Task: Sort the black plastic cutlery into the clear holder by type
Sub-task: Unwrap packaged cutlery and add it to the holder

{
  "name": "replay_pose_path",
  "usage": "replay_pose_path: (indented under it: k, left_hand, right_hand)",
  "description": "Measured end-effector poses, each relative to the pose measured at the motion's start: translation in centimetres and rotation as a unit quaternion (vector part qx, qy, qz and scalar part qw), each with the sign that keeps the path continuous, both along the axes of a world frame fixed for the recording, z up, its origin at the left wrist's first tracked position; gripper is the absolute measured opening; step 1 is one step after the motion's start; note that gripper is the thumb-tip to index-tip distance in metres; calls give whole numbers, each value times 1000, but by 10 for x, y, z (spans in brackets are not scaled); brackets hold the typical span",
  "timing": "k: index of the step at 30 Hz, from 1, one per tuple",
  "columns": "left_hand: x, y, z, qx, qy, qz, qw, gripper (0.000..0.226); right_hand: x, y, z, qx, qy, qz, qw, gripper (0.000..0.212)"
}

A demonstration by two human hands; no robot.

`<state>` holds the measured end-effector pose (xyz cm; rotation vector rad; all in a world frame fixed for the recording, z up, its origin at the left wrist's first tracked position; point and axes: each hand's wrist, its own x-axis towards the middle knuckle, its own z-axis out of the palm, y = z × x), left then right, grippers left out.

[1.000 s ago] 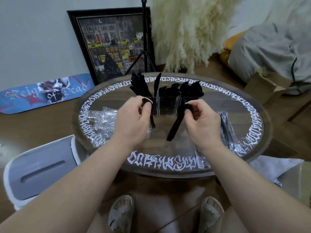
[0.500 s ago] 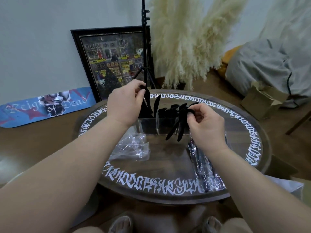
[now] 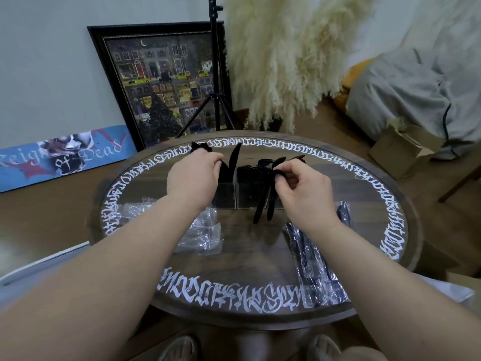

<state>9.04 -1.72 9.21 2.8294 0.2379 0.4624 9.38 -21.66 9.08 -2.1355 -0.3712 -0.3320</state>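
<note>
A clear holder (image 3: 244,199) with compartments stands mid-table, black plastic cutlery sticking up from it. My left hand (image 3: 194,178) hangs over its left compartment, fingers curled at the black pieces there (image 3: 200,147); what it holds is hidden. A black knife (image 3: 234,158) stands upright beside it. My right hand (image 3: 303,188) pinches the top ends of two black utensils (image 3: 264,208) that hang down in front of the holder's right side. A clear wrapper with more black cutlery (image 3: 316,259) lies to the right.
The round wooden table (image 3: 260,316) has white lettering round its rim. Crumpled clear wrappers (image 3: 205,235) lie left of centre. Behind stand a tripod (image 3: 216,74), a framed picture (image 3: 161,82) and pampas grass (image 3: 286,56). A cardboard box (image 3: 403,149) sits on the floor right.
My left hand went from in front of the holder up over the left compartment, then sank lower onto it. My right hand now holds two utensils instead of one, still in front of the holder.
</note>
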Motion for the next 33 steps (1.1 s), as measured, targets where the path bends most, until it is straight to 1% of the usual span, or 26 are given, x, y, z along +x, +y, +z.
replay_pose_path:
  k: [1,3,5,6,8,10,12,14,19,23,26,28,31,33]
  left_hand:
    - [-2,0,2,0,-8,1,1000,34]
    - [-8,-1,7,-8,-63,-11,998,34]
    - [-15,-7,14,-24,-112,-58,992,32]
    - [-18,-12,17,-35,-111,-93,989,31]
    - [-27,-26,22,-64,-74,-163,982,33]
    - [-34,-40,23,-98,-50,-204,973,36]
    - [-38,-47,23,-127,-50,-202,970,36]
    - [-39,-47,27,-125,-67,-188,972,33]
    - [-36,-33,55,-89,-171,-145,971,20]
    - [-30,-26,86,-91,-259,-111,955,19]
    - [-24,-25,101,-80,-285,-102,950,21]
    - [-18,-27,104,-61,-270,-110,955,23]
    - [-10,-35,93,-42,-184,-122,974,28]
    - [-5,-41,79,-53,-126,-121,983,31]
  right_hand:
    - [1,0,0,-2,1,3,1000,16]
    - [1,1,1,-7,2,13,1000,14]
    - [1,2,3,-16,2,22,1000,14]
    - [0,3,4,-19,-1,23,1000,14]
    - [-2,4,7,-19,-12,27,999,14]
    - [-4,4,11,-30,-21,34,999,15]
    - [-7,3,14,-46,-33,42,998,17]
    - [-10,1,16,-40,-46,45,997,18]
    - [-11,-14,26,14,-11,11,1000,18]
    - [-13,-23,37,19,-34,6,999,17]
    - [-14,-28,42,7,-62,-1,998,15]
    - [-12,-32,44,-16,-99,-13,995,13]
    - [-9,-37,43,-37,-123,-25,991,12]
    - [-7,-41,40,-39,-122,-26,991,12]
